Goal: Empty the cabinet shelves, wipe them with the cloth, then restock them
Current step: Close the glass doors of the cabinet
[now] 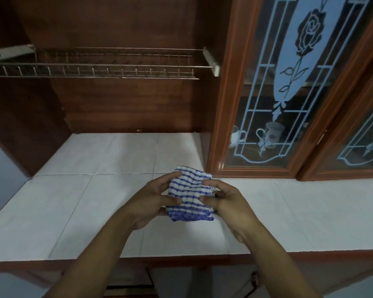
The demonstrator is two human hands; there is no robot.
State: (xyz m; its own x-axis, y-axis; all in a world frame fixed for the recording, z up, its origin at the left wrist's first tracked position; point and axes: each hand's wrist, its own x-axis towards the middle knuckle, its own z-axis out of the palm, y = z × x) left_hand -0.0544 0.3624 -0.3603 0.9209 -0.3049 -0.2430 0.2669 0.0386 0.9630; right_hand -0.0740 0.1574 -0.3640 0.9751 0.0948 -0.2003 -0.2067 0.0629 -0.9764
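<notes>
Tiled counter (52, 211) below a bare wire rack (95, 69): left hand (151, 201) and right hand (228, 203) pinch the folded cloth (190, 196), apparently readying it for wiping the shelves next.

woven blue-striped cloth (190, 196) is lying against matt white tile counter (78, 203); glossy wood door frame (224, 104) and wire metal rack (95, 69) are gleaming.

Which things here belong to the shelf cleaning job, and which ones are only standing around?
Part of the job:
striped cloth, pinched by left hand and right hand; wire rack; tiled shelf.

Only standing around:
glass door; white mug and patterned mug behind it.
</notes>
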